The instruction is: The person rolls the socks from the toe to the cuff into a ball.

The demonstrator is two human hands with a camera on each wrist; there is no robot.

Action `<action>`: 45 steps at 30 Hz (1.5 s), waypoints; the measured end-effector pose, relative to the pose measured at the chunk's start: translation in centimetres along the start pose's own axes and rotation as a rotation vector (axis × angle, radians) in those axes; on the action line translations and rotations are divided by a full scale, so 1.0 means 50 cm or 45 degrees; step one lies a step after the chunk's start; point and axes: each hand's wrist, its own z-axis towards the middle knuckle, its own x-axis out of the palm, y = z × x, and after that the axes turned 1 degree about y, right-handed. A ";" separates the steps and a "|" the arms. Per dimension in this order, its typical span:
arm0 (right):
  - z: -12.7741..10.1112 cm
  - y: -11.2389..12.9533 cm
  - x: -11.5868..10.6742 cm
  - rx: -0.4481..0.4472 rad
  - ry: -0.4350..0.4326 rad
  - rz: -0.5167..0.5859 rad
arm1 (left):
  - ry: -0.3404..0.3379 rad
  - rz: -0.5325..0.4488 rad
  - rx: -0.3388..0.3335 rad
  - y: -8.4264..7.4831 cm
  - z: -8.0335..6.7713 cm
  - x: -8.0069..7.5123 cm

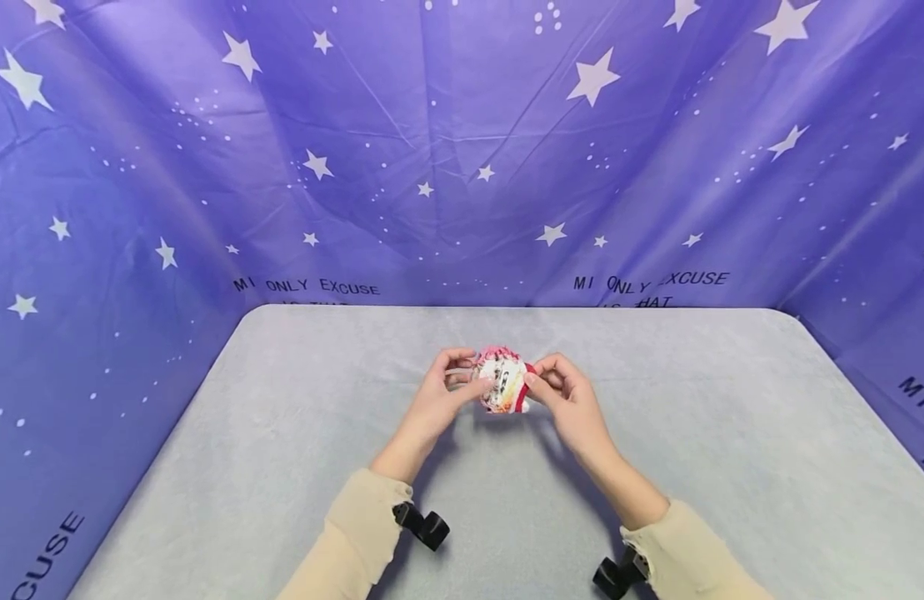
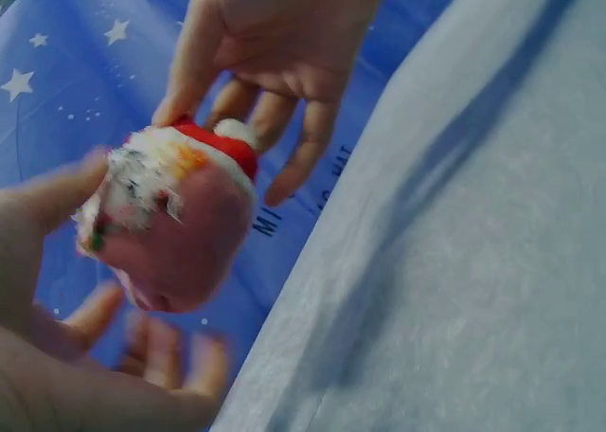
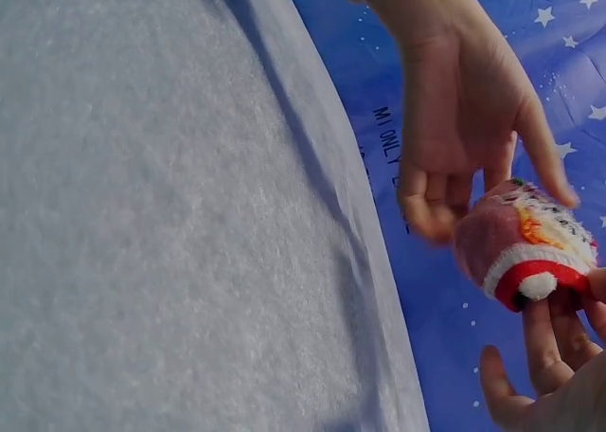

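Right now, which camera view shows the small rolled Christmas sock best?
The right wrist view: the sock is sharp, showing its pink body, white band, red cuff and pompom. In the left wrist view it looks bigger but blurred. In the head view it is small, pinched between the left hand and the right hand.

Small pink, red-trimmed knitted sock (image 1: 501, 382), bunched

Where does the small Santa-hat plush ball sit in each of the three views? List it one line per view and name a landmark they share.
Head: the plush ball is at centre, above the grey table, pinched between the left hand and right hand.
Left wrist: left of centre, red band up.
Right wrist: right edge, mid-height, red band low.
Shared landmark: the starred blue backdrop with black lettering.
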 end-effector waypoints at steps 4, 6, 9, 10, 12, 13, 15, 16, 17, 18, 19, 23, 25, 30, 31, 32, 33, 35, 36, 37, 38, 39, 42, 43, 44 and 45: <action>-0.003 0.000 0.008 -0.021 -0.002 -0.115 | 0.087 0.079 -0.058 0.000 -0.005 0.008; -0.006 0.000 0.010 -0.029 0.022 -0.198 | 0.100 0.033 -0.072 -0.003 -0.006 0.012; -0.013 -0.003 0.010 -0.052 0.075 -0.295 | 0.088 -0.014 -0.058 -0.007 -0.008 0.015; -0.016 -0.005 0.009 -0.060 0.091 -0.320 | 0.082 -0.025 -0.052 -0.007 -0.008 0.015; -0.018 -0.005 0.006 -0.100 0.109 -0.344 | 0.079 -0.050 -0.044 -0.009 -0.007 0.012; -0.018 -0.005 0.004 -0.120 0.108 -0.349 | 0.081 -0.061 -0.042 -0.009 -0.006 0.010; -0.018 -0.005 0.000 -0.150 0.094 -0.339 | 0.093 -0.086 -0.043 -0.012 -0.004 0.004; -0.018 -0.005 -0.001 -0.160 0.087 -0.335 | 0.106 -0.100 -0.049 -0.012 -0.003 0.001; -0.018 -0.005 -0.003 -0.167 0.078 -0.332 | 0.120 -0.105 -0.055 -0.013 -0.002 -0.002; -0.019 -0.005 -0.004 -0.167 0.071 -0.318 | 0.137 -0.107 -0.059 -0.014 -0.002 -0.004; -0.019 -0.006 -0.004 -0.161 0.064 -0.301 | 0.147 -0.104 -0.064 -0.016 -0.002 -0.006; -0.024 -0.010 -0.005 -0.086 0.041 -0.154 | 0.164 -0.094 -0.064 -0.022 -0.008 -0.008; -0.026 -0.013 -0.007 -0.049 0.021 -0.078 | 0.129 -0.087 -0.069 -0.024 -0.012 -0.009; -0.029 -0.017 -0.012 -0.052 0.039 -0.007 | 0.065 -0.104 -0.095 -0.022 -0.014 -0.011; -0.029 -0.018 -0.012 -0.066 0.049 -0.007 | 0.066 -0.115 -0.099 -0.022 -0.014 -0.010; -0.029 -0.018 -0.012 -0.081 0.052 -0.014 | 0.072 -0.121 -0.098 -0.022 -0.013 -0.010; -0.029 -0.018 -0.011 -0.099 0.051 -0.027 | 0.075 -0.129 -0.100 -0.021 -0.013 -0.009; -0.031 -0.020 -0.008 -0.133 0.032 -0.079 | 0.077 -0.144 -0.097 -0.020 -0.012 -0.007; -0.032 -0.020 -0.007 -0.149 0.022 -0.109 | 0.075 -0.153 -0.088 -0.019 -0.012 -0.006; -0.034 -0.021 -0.004 -0.162 0.013 -0.140 | 0.073 -0.161 -0.079 -0.019 -0.011 -0.005; -0.035 -0.021 -0.002 -0.169 0.006 -0.164 | 0.073 -0.170 -0.071 -0.018 -0.010 -0.003; -0.036 -0.021 0.001 -0.173 0.001 -0.182 | 0.073 -0.183 -0.067 -0.017 -0.010 -0.001; -0.034 -0.019 0.008 -0.151 -0.015 -0.200 | 0.091 -0.170 -0.041 -0.016 -0.009 0.006; -0.033 -0.018 0.010 -0.136 -0.029 -0.203 | 0.098 -0.164 -0.042 -0.016 -0.009 0.008; -0.031 -0.017 0.012 -0.116 -0.044 -0.201 | 0.108 -0.147 -0.035 -0.016 -0.010 0.011; -0.029 -0.016 0.013 -0.098 -0.059 -0.199 | 0.124 -0.134 -0.026 -0.016 -0.010 0.013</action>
